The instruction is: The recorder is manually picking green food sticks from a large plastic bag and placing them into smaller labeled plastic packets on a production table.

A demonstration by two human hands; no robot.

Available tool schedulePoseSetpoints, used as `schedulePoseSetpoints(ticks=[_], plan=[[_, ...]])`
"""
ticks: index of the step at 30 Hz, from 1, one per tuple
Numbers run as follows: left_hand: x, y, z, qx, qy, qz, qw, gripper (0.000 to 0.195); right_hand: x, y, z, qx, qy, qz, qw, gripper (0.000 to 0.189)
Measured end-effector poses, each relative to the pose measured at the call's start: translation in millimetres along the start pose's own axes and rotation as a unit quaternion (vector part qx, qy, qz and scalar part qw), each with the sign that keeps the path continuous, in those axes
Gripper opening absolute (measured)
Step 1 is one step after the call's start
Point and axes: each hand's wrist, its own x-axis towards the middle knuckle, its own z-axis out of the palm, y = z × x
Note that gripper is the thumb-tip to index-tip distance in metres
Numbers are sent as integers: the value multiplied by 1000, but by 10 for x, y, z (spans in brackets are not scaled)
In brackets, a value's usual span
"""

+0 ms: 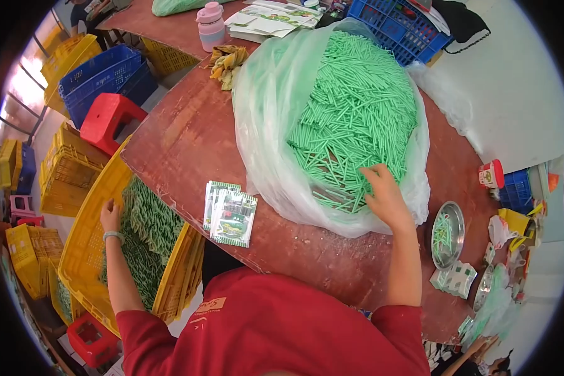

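Note:
Light green thin plastic sticks (pixel 357 98) fill a large clear plastic bag (pixel 265 127), rolled open on the red-brown table. My right hand (pixel 384 195) reaches over the bag's near right side, fingertips at the sticks and thumb apart from the fingers; no stick plainly shows in its grip. My left hand (pixel 111 216) is down at the far left, over a yellow plastic crate (pixel 91 235) at the table's side. Rows of small green-and-white packets (pixel 152 221) lie inside that crate. Whether the left fingers hold anything is hidden. A small stack of printed sachets (pixel 232 216) rests on the table between my hands.
A metal dish (pixel 448 235) with some sticks stands at the right. A crumpled cloth (pixel 228 63), a pink bottle (pixel 210 27) and a blue crate (pixel 395 30) sit toward the back. Red stools (pixel 108 120) and stacked crates crowd the left floor. Another person's arm (pixel 472 352) shows lower right.

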Motion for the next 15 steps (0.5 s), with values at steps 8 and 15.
schedulePoseSetpoints(ticks=[8, 15], plan=[[-1410, 2808, -291, -130, -15, 204, 970, 19, 221, 6, 112, -203, -22, -62, 977, 46], [-2445, 3646, 180, -58, -124, 295, 946, 15, 217, -1, 213, -166, -6, -138, 976, 22]])
